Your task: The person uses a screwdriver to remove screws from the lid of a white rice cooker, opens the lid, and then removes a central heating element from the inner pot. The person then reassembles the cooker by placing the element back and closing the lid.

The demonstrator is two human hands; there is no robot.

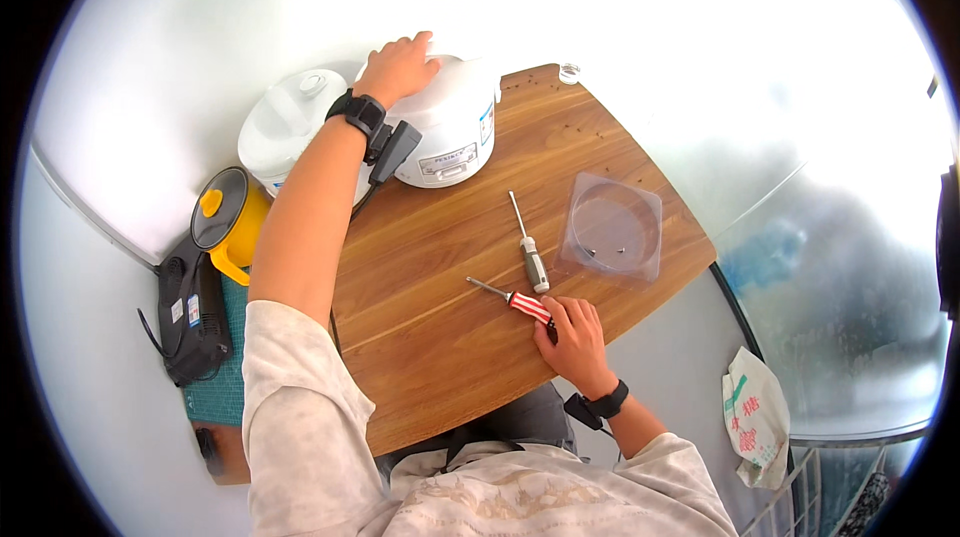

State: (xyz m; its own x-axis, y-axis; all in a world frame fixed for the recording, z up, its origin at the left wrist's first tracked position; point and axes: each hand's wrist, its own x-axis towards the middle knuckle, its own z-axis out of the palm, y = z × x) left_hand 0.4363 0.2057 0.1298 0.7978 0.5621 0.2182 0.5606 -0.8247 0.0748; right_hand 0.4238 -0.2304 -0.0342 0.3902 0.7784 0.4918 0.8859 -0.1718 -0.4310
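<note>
My left hand [398, 70] reaches to the far side and rests on top of a white rice cooker [445, 127], with fingers spread over the lid. Glare washes out the lid's upper edge. At the near edge of the wooden table [430, 337], my right hand [574, 339] is closed round the rear end of a screwdriver with a red-and-white striped handle [529, 307]. Its shaft points away and to the left. A second screwdriver with a grey-and-white handle [534, 265] lies just beyond. Right of it sits a clear plastic tray [640, 227] holding small dark screws [620, 250].
Left of the cooker stands another white lidded appliance [285, 127]. Nearer are a yellow pot with a dark lid [243, 227], a black device with a cable [192, 322] and a green mat [222, 387]. A small clear cup [569, 74] stands at the far corner; a white bag [752, 417] hangs lower right.
</note>
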